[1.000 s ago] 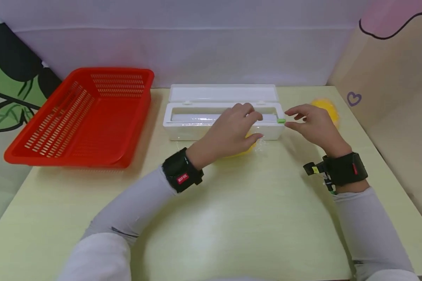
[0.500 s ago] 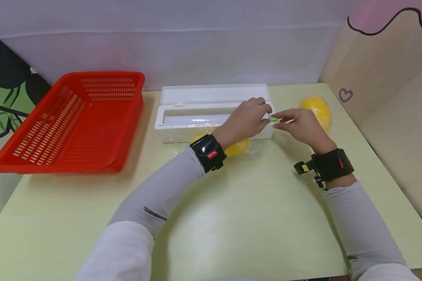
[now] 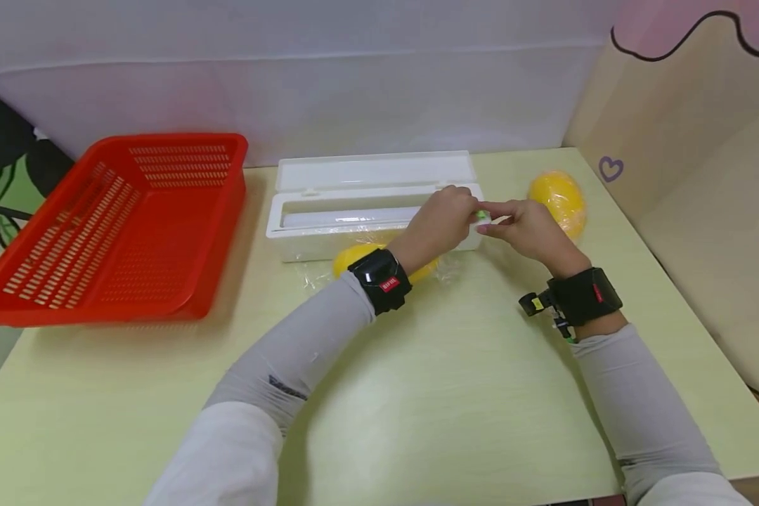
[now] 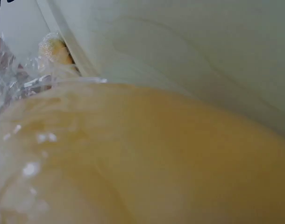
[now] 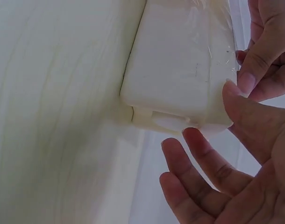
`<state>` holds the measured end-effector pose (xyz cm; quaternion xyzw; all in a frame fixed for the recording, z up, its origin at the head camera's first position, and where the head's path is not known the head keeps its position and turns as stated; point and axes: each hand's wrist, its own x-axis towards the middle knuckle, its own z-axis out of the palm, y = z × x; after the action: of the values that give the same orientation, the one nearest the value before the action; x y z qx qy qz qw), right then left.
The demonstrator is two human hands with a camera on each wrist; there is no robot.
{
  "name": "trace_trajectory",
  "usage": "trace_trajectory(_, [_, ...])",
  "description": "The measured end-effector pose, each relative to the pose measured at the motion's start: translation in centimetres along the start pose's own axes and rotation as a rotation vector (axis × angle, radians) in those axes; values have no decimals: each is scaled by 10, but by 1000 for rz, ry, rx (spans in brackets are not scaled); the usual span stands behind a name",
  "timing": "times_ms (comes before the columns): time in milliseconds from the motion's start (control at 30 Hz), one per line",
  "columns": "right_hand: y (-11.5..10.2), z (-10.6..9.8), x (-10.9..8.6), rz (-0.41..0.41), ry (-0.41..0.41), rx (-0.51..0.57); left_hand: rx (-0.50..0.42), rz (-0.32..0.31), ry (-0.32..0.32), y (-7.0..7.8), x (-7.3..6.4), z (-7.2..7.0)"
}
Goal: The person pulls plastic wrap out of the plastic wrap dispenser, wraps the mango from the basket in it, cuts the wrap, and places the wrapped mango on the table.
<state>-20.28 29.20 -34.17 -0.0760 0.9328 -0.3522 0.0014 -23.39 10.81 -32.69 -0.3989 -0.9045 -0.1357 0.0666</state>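
Observation:
A white cling film dispenser (image 3: 303, 247) lies on the table with its lid (image 3: 373, 171) raised and a roll inside. My left hand (image 3: 441, 219) reaches to its right end, where thumb and fingers pinch at the small green slide cutter (image 3: 481, 214). From the other side my right hand (image 3: 530, 228) holds that end of the box with thumb and index finger; its other fingers stay off it. Both thumbs meet near the box edge in the right wrist view. A yellow rounded thing (image 3: 354, 258) under clear film sits before the box, partly hidden by my left wrist, and fills the left wrist view.
A red plastic basket (image 3: 183, 260) stands on the left of the table (image 3: 481, 393). Behind my right hand lies another yellow rounded thing (image 3: 559, 202) wrapped in film. A pale curtain (image 3: 354, 98) hangs along the back edge.
My left hand has moved right along the dispenser to its end, its fingers closing at the slide cutter. My right fingers have come onto the box end. The head view has shifted slightly.

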Motion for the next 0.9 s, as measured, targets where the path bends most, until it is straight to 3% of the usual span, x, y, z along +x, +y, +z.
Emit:
trace_trajectory(167, [0, 3, 1, -1, -13, -11, 21, 54, 60, -3, -2, 1])
trace_trajectory(400, [2, 5, 3, -119, -9, -34, -11, 121, 114, -7, -2, 5])
trace_trajectory(533, [2, 5, 5, -93, 4, -41, -4, 144, 122, -8, -2, 5])
trace_trajectory(700, [1, 4, 5, -43, 5, -41, 24, 140, 75, -8, -1, 2])
trace_trajectory(900, [2, 7, 6, -80, 21, -31, 36, 111, -10, -9, -1, -1])
